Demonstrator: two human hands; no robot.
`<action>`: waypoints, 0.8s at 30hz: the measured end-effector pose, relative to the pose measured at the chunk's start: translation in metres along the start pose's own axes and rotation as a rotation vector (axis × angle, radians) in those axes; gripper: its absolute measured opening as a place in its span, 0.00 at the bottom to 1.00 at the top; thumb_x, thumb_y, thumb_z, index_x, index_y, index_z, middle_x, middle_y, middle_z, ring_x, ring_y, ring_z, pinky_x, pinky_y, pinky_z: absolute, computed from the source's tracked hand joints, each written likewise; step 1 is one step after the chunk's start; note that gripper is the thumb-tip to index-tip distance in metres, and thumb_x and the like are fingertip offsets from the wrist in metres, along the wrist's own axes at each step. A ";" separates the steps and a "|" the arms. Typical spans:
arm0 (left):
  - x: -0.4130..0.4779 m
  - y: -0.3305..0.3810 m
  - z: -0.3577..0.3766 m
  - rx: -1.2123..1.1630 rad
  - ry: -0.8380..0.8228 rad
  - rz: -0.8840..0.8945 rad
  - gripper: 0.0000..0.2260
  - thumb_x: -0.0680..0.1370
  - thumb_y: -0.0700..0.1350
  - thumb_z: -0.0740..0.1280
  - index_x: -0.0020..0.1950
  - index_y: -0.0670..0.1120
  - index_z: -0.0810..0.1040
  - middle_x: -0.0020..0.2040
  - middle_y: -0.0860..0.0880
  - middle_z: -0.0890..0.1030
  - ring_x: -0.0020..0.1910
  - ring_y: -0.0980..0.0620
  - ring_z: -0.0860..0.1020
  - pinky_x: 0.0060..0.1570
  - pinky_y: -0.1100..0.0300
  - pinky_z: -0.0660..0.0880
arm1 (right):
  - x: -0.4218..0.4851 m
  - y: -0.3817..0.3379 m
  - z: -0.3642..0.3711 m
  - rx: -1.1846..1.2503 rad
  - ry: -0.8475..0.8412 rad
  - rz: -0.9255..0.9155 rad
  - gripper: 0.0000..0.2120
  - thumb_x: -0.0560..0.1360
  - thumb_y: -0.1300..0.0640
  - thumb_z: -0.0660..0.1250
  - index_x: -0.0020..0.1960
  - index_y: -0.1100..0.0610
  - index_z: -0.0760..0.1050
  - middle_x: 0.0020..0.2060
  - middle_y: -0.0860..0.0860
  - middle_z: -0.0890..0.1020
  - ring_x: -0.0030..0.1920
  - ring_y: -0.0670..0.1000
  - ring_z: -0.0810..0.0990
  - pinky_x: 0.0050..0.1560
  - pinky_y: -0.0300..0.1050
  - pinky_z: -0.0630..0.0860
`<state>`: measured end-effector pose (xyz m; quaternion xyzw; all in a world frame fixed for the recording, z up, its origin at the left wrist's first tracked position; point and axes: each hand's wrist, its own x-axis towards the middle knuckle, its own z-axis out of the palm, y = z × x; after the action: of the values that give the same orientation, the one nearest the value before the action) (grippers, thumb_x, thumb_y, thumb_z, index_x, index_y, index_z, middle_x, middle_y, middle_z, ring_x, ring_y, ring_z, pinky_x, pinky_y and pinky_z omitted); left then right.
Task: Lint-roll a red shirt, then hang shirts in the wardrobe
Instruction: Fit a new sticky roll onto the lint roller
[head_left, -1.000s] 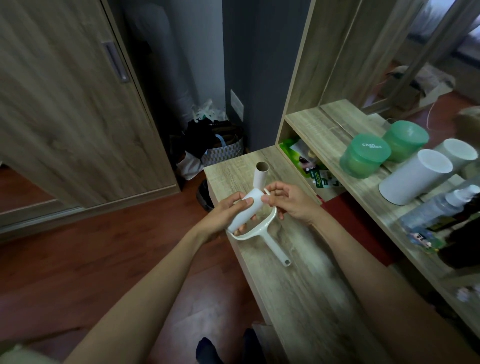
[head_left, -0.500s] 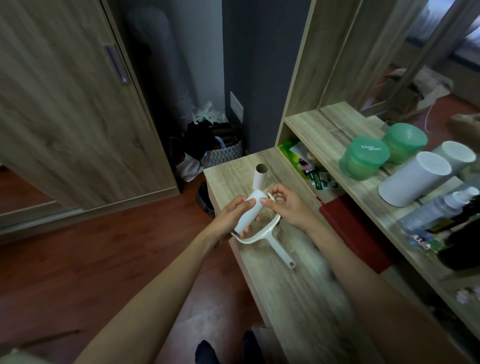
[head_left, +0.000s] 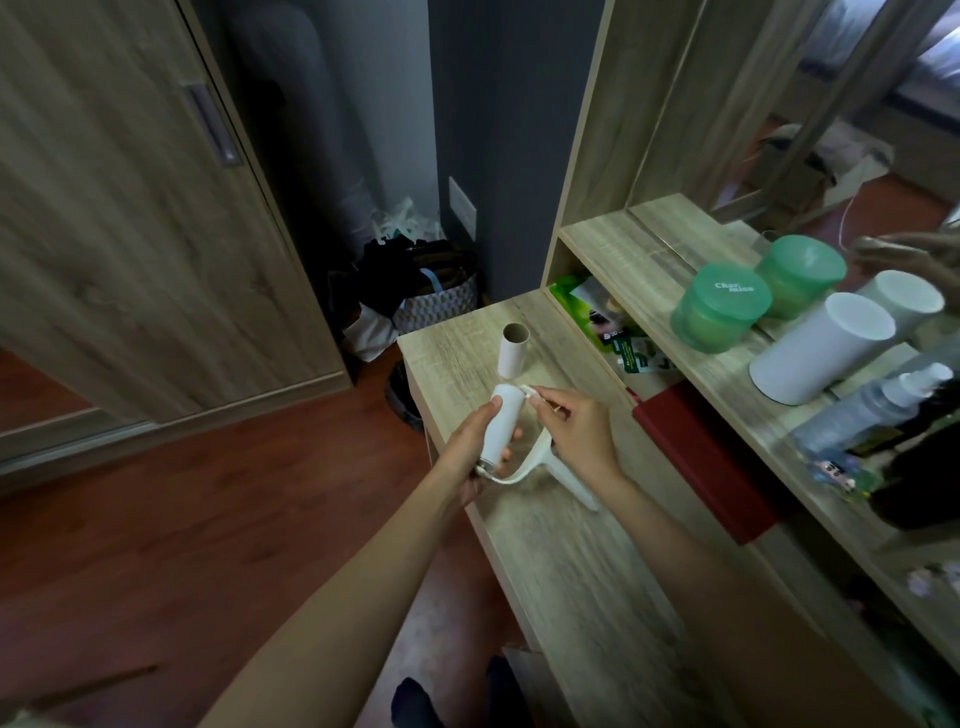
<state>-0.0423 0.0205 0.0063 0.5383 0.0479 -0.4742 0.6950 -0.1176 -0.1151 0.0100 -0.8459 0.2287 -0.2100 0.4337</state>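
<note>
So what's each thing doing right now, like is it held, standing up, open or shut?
lint roller, held in both hands over the bench
left hand, grips the white roll
right hand, pinches at the roll's far end
cardboard tube, empty, standing upright on the bench
green tub, lid on, standing on the shelf
floor bag, open and stuffed
</note>
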 end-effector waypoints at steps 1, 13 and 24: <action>0.003 -0.002 0.002 -0.016 0.005 -0.013 0.13 0.81 0.54 0.62 0.59 0.47 0.75 0.39 0.45 0.78 0.23 0.55 0.72 0.21 0.66 0.69 | 0.000 0.004 0.002 -0.039 0.025 -0.028 0.10 0.75 0.58 0.69 0.56 0.55 0.82 0.38 0.58 0.83 0.37 0.54 0.79 0.38 0.48 0.74; 0.034 -0.022 0.015 -0.191 0.028 -0.122 0.20 0.79 0.56 0.65 0.62 0.42 0.75 0.37 0.47 0.80 0.23 0.55 0.75 0.20 0.67 0.70 | -0.003 0.034 0.006 -0.244 0.212 -0.115 0.11 0.75 0.61 0.68 0.57 0.57 0.81 0.39 0.57 0.82 0.36 0.54 0.81 0.37 0.48 0.79; 0.045 -0.002 -0.015 -0.145 0.105 -0.065 0.20 0.79 0.58 0.65 0.59 0.43 0.78 0.36 0.50 0.81 0.26 0.57 0.74 0.21 0.65 0.69 | 0.003 0.042 0.007 -0.146 0.128 0.009 0.12 0.76 0.60 0.67 0.59 0.54 0.81 0.47 0.53 0.84 0.43 0.46 0.81 0.45 0.30 0.74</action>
<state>-0.0120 0.0054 -0.0274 0.5087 0.1359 -0.4628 0.7131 -0.1203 -0.1339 -0.0284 -0.8592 0.2744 -0.2442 0.3562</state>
